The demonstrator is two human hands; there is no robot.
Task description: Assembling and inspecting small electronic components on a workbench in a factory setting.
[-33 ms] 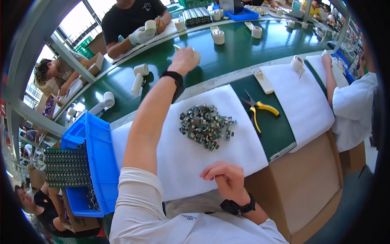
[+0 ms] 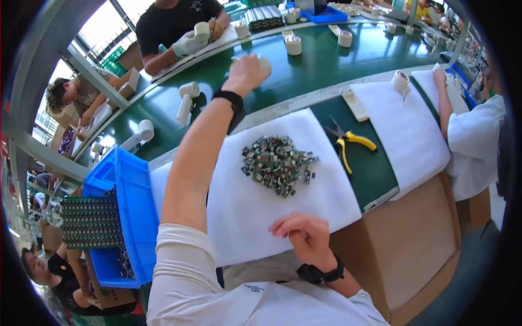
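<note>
My left hand (image 2: 246,73) reaches far over the green conveyor belt (image 2: 310,68). Its fingers are closed round a white round-headed plastic part (image 2: 265,65), mostly hidden by the hand. My right hand (image 2: 309,236) hovers above the near edge of the white foam mat (image 2: 244,228), fingers loosely bent and nothing visible in them. Ahead of it on the mat lies a heap of small green circuit boards (image 2: 277,163). To the right of the mat rest yellow-handled pliers (image 2: 350,142) with their jaws toward the belt.
A blue bin (image 2: 133,217) with board panels (image 2: 89,223) stands at left. More white round-headed parts (image 2: 293,44) sit on the belt. A white plastic shell (image 2: 355,106) lies beyond the pliers. An open cardboard box (image 2: 413,244) is at lower right. Co-workers sit across and at right.
My left hand has moved slightly farther out over the belt with the white part in it. The right hand keeps nearly the same pose.
</note>
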